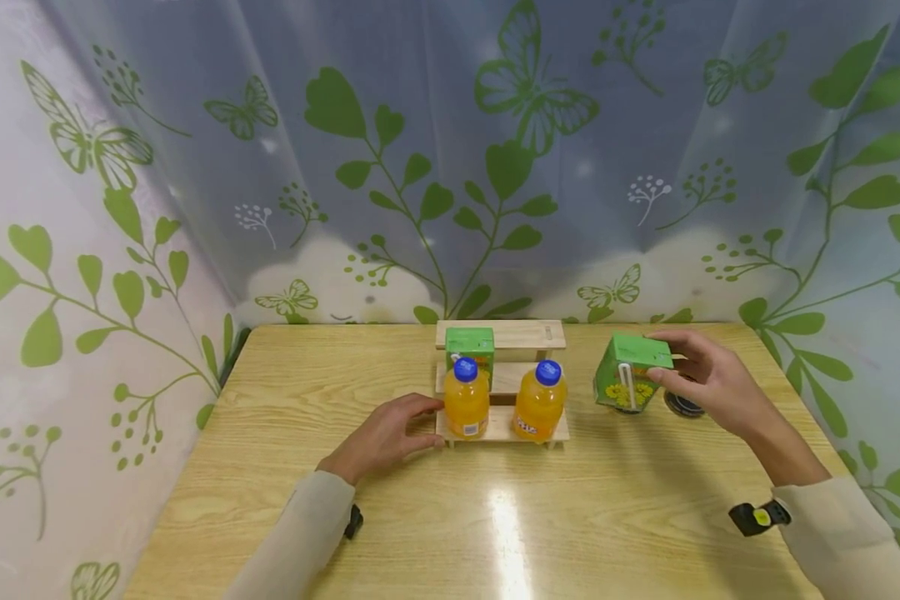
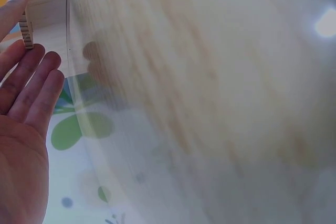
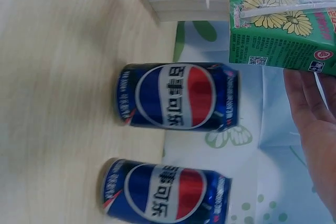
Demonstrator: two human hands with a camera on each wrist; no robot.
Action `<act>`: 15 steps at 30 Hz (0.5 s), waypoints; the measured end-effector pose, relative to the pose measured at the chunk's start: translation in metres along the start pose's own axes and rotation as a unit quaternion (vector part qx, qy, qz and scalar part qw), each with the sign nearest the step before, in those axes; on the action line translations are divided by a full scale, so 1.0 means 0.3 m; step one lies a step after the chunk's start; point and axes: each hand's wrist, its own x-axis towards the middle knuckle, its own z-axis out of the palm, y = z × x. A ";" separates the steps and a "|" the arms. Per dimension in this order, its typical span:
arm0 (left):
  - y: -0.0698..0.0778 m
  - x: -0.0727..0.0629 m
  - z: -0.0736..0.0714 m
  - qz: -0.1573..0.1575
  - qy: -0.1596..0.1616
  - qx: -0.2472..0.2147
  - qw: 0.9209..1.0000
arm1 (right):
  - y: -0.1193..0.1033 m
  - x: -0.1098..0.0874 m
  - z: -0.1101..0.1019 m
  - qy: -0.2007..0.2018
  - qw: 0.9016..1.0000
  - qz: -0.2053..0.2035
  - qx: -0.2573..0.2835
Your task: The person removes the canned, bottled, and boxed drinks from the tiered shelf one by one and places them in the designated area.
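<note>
The green carton (image 1: 633, 373) is held by the right hand (image 1: 708, 375), pinched between thumb and fingers at its right side. It is kept clear of the table (image 1: 315, 367), slightly tilted, to the right of the wooden rack (image 1: 531, 379). A white straw is fixed to its front; yellow flowers are printed below. Two blue cans (image 3: 176, 95) are seen upright on the table near the carton in the right wrist view, side by side with a gap between; both are marked with a red, white and blue emblem. In the head view the cans are mostly hidden by carton and hand.

The left end of the rack's lowest step is touched by the left hand (image 1: 386, 433); its fingers are nearly straight, with the thumb spread wide from them. How firmly the step is pressed cannot be told.

On the lowest step two orange bottles (image 1: 537, 410) with blue caps are stood upright, apart from each other. Behind the left bottle a second green box (image 1: 471, 343) is set on the rack, partly covered by that bottle. Light sleeves (image 1: 307, 508) are worn on both arms. Behind the table, a cloth (image 1: 555, 200) printed with green leaves and butterflies is hung.
</note>
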 end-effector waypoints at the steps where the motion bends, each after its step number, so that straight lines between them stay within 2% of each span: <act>1: 0.000 0.001 0.000 0.001 0.000 -0.001 1.000 | 0.004 -0.009 -0.002 -0.001 1.000 -0.001 -0.001; 8: 0.008 -0.003 -0.005 -0.003 -0.001 0.000 1.000 | 0.039 -0.062 0.005 -0.005 1.000 -0.009 0.001; 15: 0.005 -0.003 0.000 -0.001 0.002 -0.006 1.000 | 0.068 -0.109 0.035 -0.001 1.000 0.012 -0.010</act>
